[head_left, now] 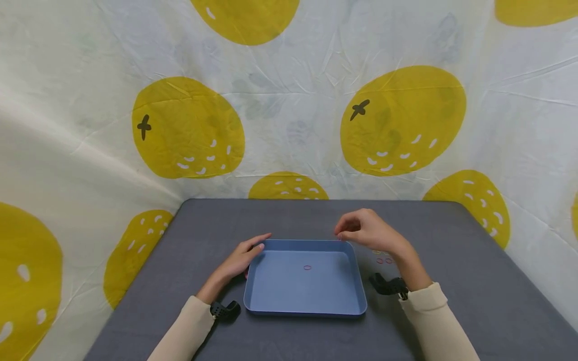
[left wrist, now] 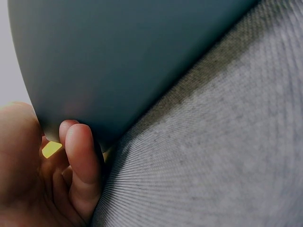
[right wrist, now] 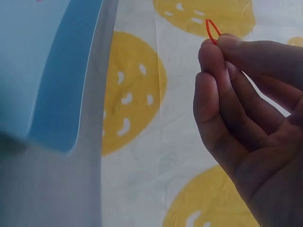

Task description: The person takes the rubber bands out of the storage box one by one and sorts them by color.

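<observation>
A shallow blue tray (head_left: 302, 293) lies on the grey table. My left hand (head_left: 239, 260) holds the tray at its far left corner, thumb at the rim, index finger stretched past the corner. In the left wrist view, curled fingers (left wrist: 81, 151) rest against the tray's outer wall. Above the far right corner, my right hand (head_left: 370, 230) pinches a small red rubber band (right wrist: 209, 29) between thumb and index finger. The band's loop sticks out beyond the fingertips. Another red rubber band (head_left: 307, 269) lies flat inside the tray.
Several small red and yellow bands (head_left: 380, 260) lie on the table right of the tray, partly behind my right forearm. The grey table (head_left: 217, 215) reaches back to a white curtain (head_left: 289, 120) with yellow fruit prints. Black wrist cameras (head_left: 226, 312) are strapped to both wrists.
</observation>
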